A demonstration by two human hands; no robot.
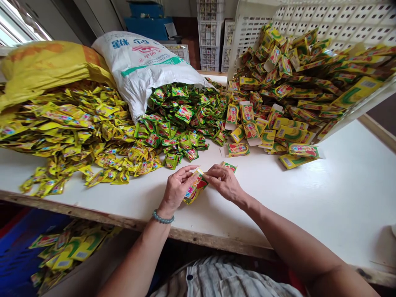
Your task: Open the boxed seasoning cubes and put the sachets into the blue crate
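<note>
"How are the hands working?"
"The left hand [177, 187] is holding a small box [196, 188], thumb on one side and fingers on the other, just above the table [293, 198] near its front edge. The right hand [225, 181] is pinching the box's upper end between thumb and fingertips, probably on the pale flap [199, 170], though the knuckles are hiding the exact grip."
"And doing it well?"
"I'd say that means gripping the sides lightly, since thin card is likely to crease, while steadying the box and easing the flap by its edge, never forcing it."
"What are you counting?"
"One box is resting in the hands. Two bags are lying at the back: a yellow bag [52, 62] behind yellow packets [71, 123], a white bag [136, 66] behind green packets [185, 113]. One white crate [334, 24] on the table is letting loose boxes [291, 88] out across its front. The packets and loose boxes are overlapping too much for counting."
</note>
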